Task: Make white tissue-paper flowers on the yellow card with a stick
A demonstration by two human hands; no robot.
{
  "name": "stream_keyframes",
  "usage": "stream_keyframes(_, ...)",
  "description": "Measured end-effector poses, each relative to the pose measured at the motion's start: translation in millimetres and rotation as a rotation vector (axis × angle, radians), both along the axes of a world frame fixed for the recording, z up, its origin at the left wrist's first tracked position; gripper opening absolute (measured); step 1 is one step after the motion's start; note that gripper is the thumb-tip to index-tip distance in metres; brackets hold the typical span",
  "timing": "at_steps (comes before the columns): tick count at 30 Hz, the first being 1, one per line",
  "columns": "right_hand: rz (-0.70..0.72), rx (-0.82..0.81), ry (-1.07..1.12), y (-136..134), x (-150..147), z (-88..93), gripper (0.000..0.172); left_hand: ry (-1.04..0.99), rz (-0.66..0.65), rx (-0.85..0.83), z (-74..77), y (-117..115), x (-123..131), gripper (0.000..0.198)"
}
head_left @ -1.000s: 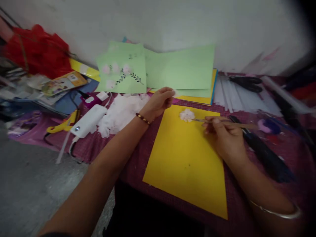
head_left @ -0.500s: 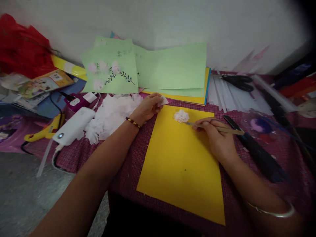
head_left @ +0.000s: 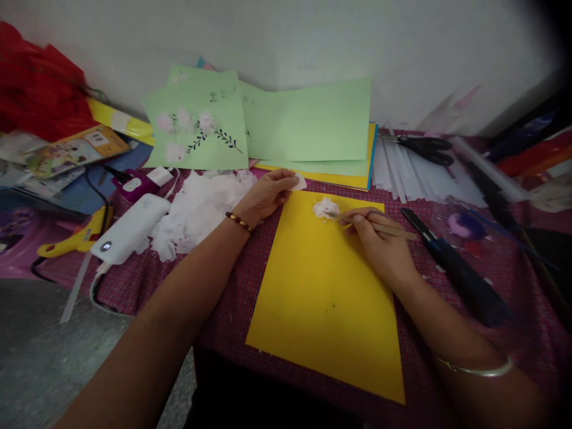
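A yellow sheet (head_left: 326,304) lies on the maroon cloth in front of me. Near its top edge sits a small white tissue flower (head_left: 325,208). My right hand (head_left: 379,247) is closed on a thin wooden brush (head_left: 393,230), whose tip touches the flower. My left hand (head_left: 268,193) rests at the sheet's top left corner, pinching a small white tissue scrap (head_left: 298,182) between thumb and fingers. A heap of white tissue pieces (head_left: 196,208) lies just left of that hand.
Green sheets (head_left: 308,122), one with pink flowers and leaves (head_left: 196,128), lean on the wall. Scissors (head_left: 424,148) lie on white paper strips (head_left: 415,173) at the right. A dark folded umbrella (head_left: 460,274), a white power bank (head_left: 129,229), and a yellow glue gun (head_left: 75,241) are nearby.
The right hand has slid the brush left, so its tip now presses into the tissue flower. The left hand has stayed put with its scrap. The view has shifted slightly.
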State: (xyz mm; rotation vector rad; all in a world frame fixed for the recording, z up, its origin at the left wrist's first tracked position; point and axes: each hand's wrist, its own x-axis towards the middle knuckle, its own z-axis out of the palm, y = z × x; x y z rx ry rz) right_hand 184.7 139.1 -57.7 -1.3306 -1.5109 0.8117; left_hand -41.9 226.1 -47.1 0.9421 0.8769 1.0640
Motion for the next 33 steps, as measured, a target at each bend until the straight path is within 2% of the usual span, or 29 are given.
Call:
stream_keyframes(4, -0.005, 0.017, 0.007, 0.3, -0.1, 0.0, 0.017, 0.055, -0.092, 0.004, -3.4, 2.5, -7.0, 0.014)
stream_keyframes(8, -0.024, 0.009, 0.001, -0.6, -0.1, 2.0, 0.016, 0.165, -0.265, -0.002, -0.3, 1.1, -13.1, 0.024)
stream_keyframes(10, -0.028, 0.007, 0.067, -1.8, 1.0, 2.1, 0.015, 0.200, -0.308, -0.017, 1.9, -0.1, -13.7, 0.028)
stream_keyframes(14, 0.025, 0.017, 0.205, -5.3, 3.3, 0.2, 0.016, 0.259, -0.312, -0.026, 1.5, -0.3, -12.8, 0.025)
stream_keyframes(20, 0.120, 0.039, -0.032, -5.5, -3.0, 0.5, 0.018, 0.260, -0.282, -0.019, -4.3, 1.5, -13.4, 0.018)
stream_keyframes(27, 0.070, 0.105, -0.116, -3.2, -3.1, 0.6, 0.019, 0.268, -0.224, -0.032, -3.2, 0.4, -9.1, 0.011)
stream_keyframes(33, 0.001, 0.069, -0.051, -3.1, -2.0, 4.3, 0.018, 0.283, -0.294, 0.032, 1.2, -0.3, -8.1, 0.013)
